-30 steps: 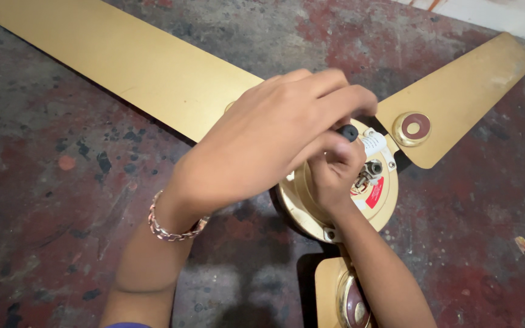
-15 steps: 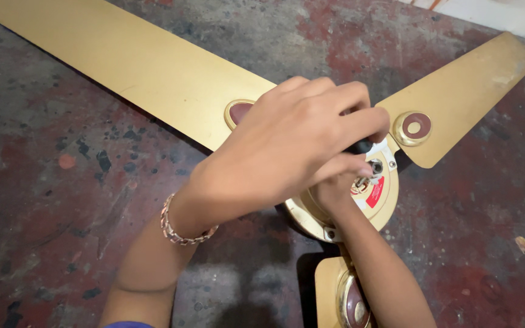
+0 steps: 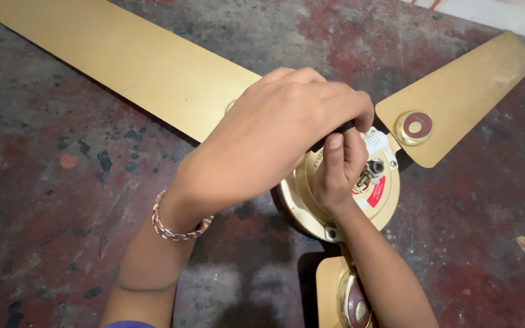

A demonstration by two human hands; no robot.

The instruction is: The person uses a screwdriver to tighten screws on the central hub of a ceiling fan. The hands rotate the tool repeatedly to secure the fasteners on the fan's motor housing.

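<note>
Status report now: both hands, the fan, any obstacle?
Left hand and right hand both closed on a small dark part over the gold fan hub. Fan lies on floor. No obstacle seen.

A gold ceiling fan motor hub lies flat on the mottled red-grey floor, a red label on top, a small black part gripped above its centre shaft.

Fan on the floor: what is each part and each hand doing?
Ceiling fan: lying flat on floor.
Motor hub: facing up, shaft exposed.
Blades: attached, spread out.
Left hand: over hub, gripping a small dark part.
Right hand: on hub, fingers pinching.
</note>
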